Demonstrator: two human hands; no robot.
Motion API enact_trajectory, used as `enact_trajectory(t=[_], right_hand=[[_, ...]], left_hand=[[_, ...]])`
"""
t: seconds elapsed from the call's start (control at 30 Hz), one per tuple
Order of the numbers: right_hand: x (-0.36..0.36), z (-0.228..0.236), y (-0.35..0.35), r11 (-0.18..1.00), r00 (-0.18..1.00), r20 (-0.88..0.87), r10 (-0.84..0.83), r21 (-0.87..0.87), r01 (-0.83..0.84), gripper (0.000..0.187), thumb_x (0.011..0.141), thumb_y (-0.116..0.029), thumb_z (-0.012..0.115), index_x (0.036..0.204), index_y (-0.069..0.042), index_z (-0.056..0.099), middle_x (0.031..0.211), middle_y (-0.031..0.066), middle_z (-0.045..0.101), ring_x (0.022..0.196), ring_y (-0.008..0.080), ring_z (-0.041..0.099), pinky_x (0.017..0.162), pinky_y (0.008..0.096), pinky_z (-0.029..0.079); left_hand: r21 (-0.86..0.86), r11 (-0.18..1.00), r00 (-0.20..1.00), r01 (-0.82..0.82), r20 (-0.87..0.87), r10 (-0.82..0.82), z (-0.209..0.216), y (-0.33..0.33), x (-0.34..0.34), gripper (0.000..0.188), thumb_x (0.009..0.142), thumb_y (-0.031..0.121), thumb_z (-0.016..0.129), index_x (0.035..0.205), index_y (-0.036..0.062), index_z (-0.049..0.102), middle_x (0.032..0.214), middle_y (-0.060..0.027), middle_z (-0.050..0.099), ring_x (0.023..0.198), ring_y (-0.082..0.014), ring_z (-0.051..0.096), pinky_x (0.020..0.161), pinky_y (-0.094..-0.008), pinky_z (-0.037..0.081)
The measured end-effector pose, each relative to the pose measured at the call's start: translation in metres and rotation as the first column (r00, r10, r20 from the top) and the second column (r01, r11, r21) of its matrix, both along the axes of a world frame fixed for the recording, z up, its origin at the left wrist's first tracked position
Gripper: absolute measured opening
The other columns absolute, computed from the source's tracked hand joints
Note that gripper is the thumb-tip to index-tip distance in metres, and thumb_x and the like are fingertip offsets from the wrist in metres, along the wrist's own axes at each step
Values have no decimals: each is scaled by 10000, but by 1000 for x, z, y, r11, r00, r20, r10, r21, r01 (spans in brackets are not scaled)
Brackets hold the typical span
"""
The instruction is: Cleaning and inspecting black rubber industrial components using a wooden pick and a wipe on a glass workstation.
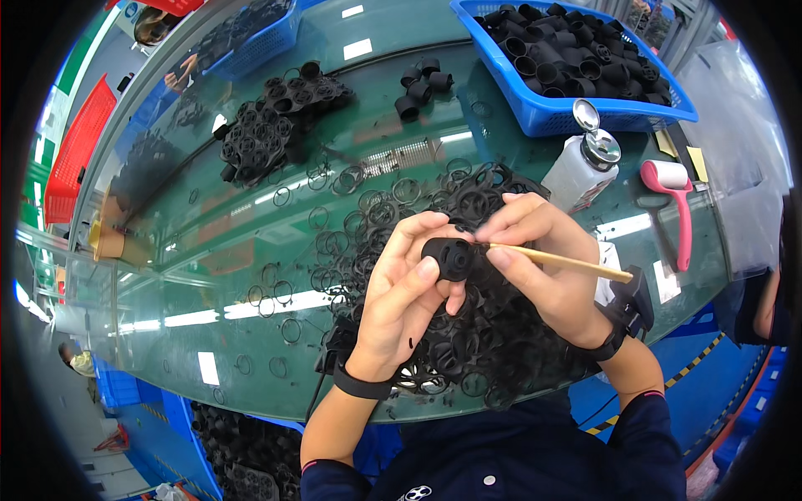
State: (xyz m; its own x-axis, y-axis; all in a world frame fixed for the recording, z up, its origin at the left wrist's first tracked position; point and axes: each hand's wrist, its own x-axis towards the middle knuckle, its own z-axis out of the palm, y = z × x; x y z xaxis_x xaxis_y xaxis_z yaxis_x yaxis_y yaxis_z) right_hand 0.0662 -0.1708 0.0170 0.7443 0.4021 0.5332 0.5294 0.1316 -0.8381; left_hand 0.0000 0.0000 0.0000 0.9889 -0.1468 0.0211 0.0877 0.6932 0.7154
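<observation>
My left hand holds a short black cylindrical cap between thumb and fingers, its ridged end turned to the right. My right hand pinches a thin wooden stick near its left end; the other end sticks out to the right. The fingertips of both hands almost meet at the cap's end, and a small dark bit shows there. Whether the stick's tip touches the cap I cannot tell. Beneath both hands spreads a heap of thin black rings and ring-shaped scraps on the green tabletop.
At the far right stands a blue basket full of black caps. Before it are a white dispenser bottle with its metal lid up and a pink-handled roller. Black parts in clusters and several loose caps lie farther back.
</observation>
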Motion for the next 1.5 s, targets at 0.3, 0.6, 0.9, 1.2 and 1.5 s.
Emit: enact_trajectory(t=[0.3,0.6,0.9,1.2,1.5], right_hand=[[-1,1,4,999,997,73,31,-23,-29,94,718,-33,677,777,-37,605,899,110,653,852,190,608,833,339,403],[-4,7,3,987,977,201,74,-153,-44,130,677,-58,705,764,-60,608,988,94,600,897,216,566,842,344,372],[-4,5,5,973,877,481,15,-208,97,180,613,-74,720,757,-76,612,971,83,602,868,230,570,886,442,388],[-9,-3,9,937,536,837,-111,-91,336,126,656,-94,651,608,-102,534,862,11,646,856,168,623,920,445,399],[-2,1,4,976,758,652,-32,-142,163,141,681,-28,672,785,-72,588,879,48,654,757,170,617,878,381,407]], left_hand=[[-56,997,998,-46,33,48,-2,-4,1,208,885,152,535,1060,56,478,1139,-112,503,948,-190,527,764,-335,459],[-51,997,998,-59,21,60,0,-5,0,181,881,134,546,1034,63,480,1158,-108,492,1046,-201,511,861,-364,452],[-41,998,998,-49,46,51,-2,-4,0,179,868,105,564,1020,68,477,1160,-104,485,1083,-199,495,920,-388,434],[-56,998,999,-37,-5,37,-3,-2,0,181,862,93,575,1015,74,480,1147,-85,478,1051,-171,502,862,-331,466],[-125,991,998,-40,-55,33,-6,-5,1,228,854,91,584,1056,85,479,1139,-76,496,1018,-175,517,851,-340,461]])
